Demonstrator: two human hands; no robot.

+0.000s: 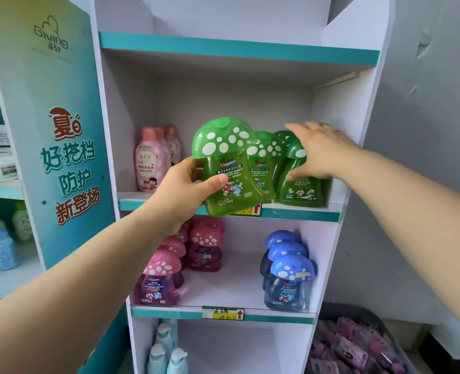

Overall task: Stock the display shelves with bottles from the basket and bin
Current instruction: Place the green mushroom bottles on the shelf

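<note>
At far left, on a neighbouring pale shelf (7, 279), a small blue plastic bottle (3, 249) beside pale green ones. Next to it, a tall teal cardboard side panel (61, 85) printed with a logo and red-and-white characters. Then the white display shelf unit with teal edges (239, 48).

On its middle shelf, at the left, a row of rounded pink plastic bottles (149, 163), standing upright. Just right of those, in front of the shelf edge and off the board, a translucent green mushroom-shaped bottle with a white-spotted cap (223, 168). Slightly tilted, and gripped by the left hand (180, 190): thumb clamped across the front of the body, fingers wrapped behind. Further right, standing on the same shelf, more green mushroom bottles (264, 163) in rows running to the back. Over the rightmost row, the right hand (323, 149), fingers stretched together across the caps, thumb against the front of the nearest bottle. Cannot tell whether clasping it or only touching.

One shelf down, pink mushroom bottles (161, 276) at left and blue mushroom bottles (288, 282) at right, with a yellow price tag (223, 313) on the edge below. On the bottom shelf, pale blue pump bottles (166, 352). At bottom right, beside the unit, a dark plastic basket (358, 310) holding blurred pink packs.
</note>
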